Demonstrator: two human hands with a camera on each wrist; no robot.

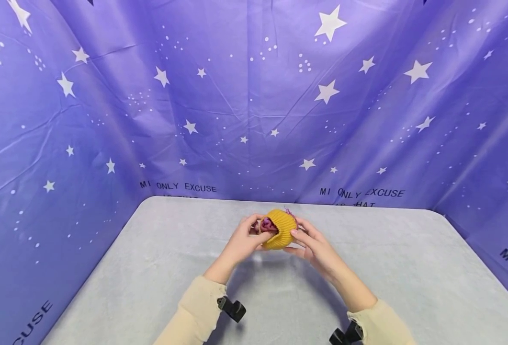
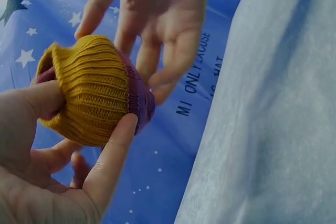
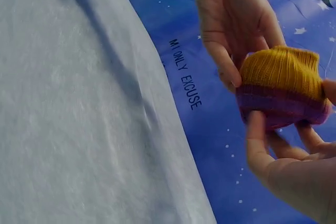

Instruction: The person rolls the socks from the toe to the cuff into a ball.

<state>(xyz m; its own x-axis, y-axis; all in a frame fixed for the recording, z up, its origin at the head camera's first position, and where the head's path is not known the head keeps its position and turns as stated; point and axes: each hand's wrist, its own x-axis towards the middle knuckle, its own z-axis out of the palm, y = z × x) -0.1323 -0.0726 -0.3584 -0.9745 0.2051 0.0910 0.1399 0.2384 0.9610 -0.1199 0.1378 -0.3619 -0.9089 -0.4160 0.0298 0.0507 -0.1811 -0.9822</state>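
A ball of knitted socks (image 1: 283, 229), with a mustard ribbed cuff turned over a purple part, is held between both hands above the table. My left hand (image 1: 244, 240) pinches the cuff's edge; in the left wrist view its thumb reaches into the opening of the ball (image 2: 97, 95) while the fingers lie outside. Purple fabric shows inside that opening. My right hand (image 1: 317, 247) holds the opposite, purple end with thumb and fingers. From the right wrist, the purple side of the ball (image 3: 283, 98) shows its fingertips pressed against it. A loose purple thread sticks out at the top.
A pale grey cloth covers the table (image 1: 150, 278). Behind and at both sides hangs a blue-purple curtain (image 1: 245, 96) with white stars and printed words. Black wrist cameras (image 1: 233, 309) sit at both beige sleeves (image 1: 197, 306).
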